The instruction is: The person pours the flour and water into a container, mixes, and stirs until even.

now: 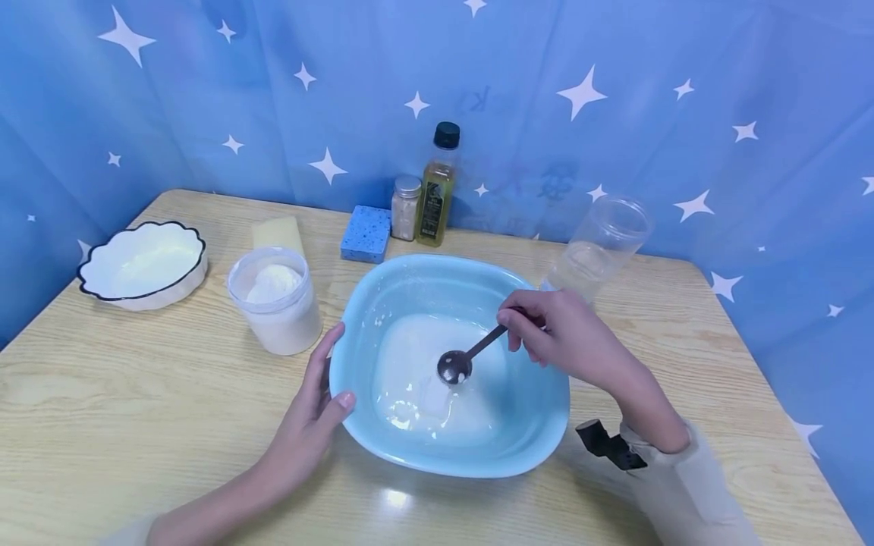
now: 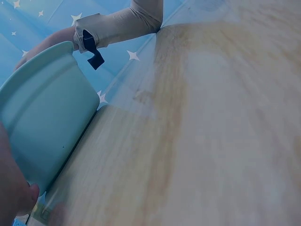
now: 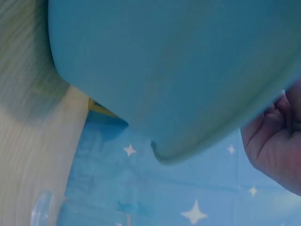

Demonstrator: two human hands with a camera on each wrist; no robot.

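Note:
A light blue basin [image 1: 539,425] stands mid-table with milky white liquid [image 1: 416,379] in its bottom. My right hand [image 1: 546,326] pinches the handle of a dark metal spoon [image 1: 459,366], whose bowl sits in the liquid. My left hand [image 1: 317,402] rests against the basin's left rim with fingers fairly straight and the thumb on the rim. The left wrist view has the basin's outer wall [image 2: 42,117] and a bit of that hand [image 2: 14,193]. In the right wrist view the basin's underside [image 3: 178,70] fills the frame, with curled fingers [image 3: 277,136] at the right.
A clear jar of white powder [image 1: 276,299] stands left of the basin, a white scalloped bowl [image 1: 143,265] further left. Behind are a yellow sponge [image 1: 276,231], blue sponge [image 1: 366,233], small shaker [image 1: 406,207], oil bottle [image 1: 438,186] and an empty clear jar [image 1: 601,246].

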